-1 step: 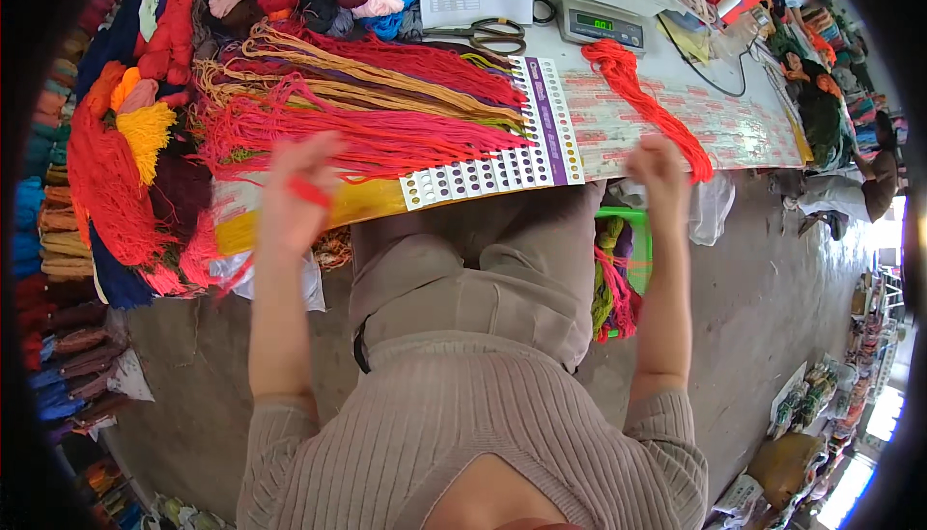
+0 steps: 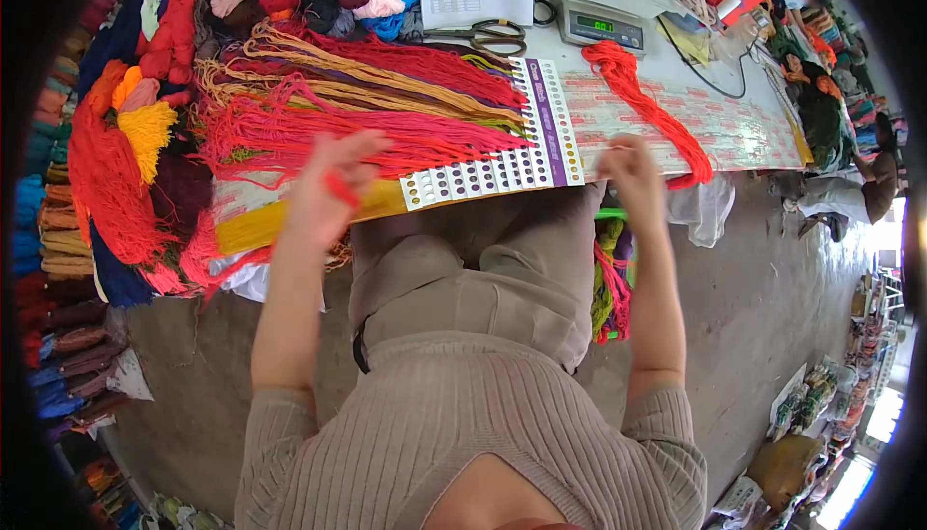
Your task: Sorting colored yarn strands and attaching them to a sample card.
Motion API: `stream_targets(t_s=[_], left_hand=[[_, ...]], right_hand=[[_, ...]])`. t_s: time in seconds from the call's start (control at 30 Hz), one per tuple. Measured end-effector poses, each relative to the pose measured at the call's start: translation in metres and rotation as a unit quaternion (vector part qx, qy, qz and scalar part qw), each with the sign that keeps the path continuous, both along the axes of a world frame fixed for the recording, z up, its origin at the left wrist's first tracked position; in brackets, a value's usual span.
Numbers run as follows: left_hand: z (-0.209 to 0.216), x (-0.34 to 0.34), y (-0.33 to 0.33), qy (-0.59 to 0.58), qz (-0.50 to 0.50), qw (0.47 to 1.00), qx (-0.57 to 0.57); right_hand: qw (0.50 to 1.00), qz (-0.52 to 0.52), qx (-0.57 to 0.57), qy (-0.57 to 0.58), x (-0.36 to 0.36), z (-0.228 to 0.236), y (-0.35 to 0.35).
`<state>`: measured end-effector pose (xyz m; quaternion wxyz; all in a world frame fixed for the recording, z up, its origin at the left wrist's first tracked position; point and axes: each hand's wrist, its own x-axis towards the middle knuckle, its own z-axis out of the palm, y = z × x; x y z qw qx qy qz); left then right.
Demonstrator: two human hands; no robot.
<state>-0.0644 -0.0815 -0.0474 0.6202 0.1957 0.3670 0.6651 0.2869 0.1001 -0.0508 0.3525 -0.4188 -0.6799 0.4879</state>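
Left hand [image 2: 336, 187] and right hand [image 2: 632, 175] blur, grip on either untellable; a low sweep could tangle the threads [image 2: 425, 136].

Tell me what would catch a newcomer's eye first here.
First, the fan of pink, red and tan threads spread over the left part of the table, its right end meeting a white-and-purple card. Next, the bright orange-red yarn lying to the right of that card, in front of the scale. Then the yellow bundle among red yarn at the far left.
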Motion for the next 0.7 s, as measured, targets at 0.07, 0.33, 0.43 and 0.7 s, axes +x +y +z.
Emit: stream_targets(t_s=[0.07,0.33,0.43,0.7], left_hand=[[-0.011,0.039,0.030,-0.005,-0.111,0.992,-0.063],[-0.030,0.102,0.086,-0.017,-0.208,0.950,-0.231],[-0.032,0.107,0.097,-0.005,-0.206,0.950,-0.234],[-0.054,0.115,0.122,0.243,-0.157,0.933,-0.216]], right_hand=[[0.995,0.080,-0.057,0.000,-0.031,-0.030,-0.003],[0.985,0.078,-0.054,-0.146,-0.073,-0.074,0.001],[0.984,0.073,-0.091,-0.137,-0.072,-0.075,0.005],[0.987,0.066,-0.095,-0.108,-0.075,-0.082,0.008]])
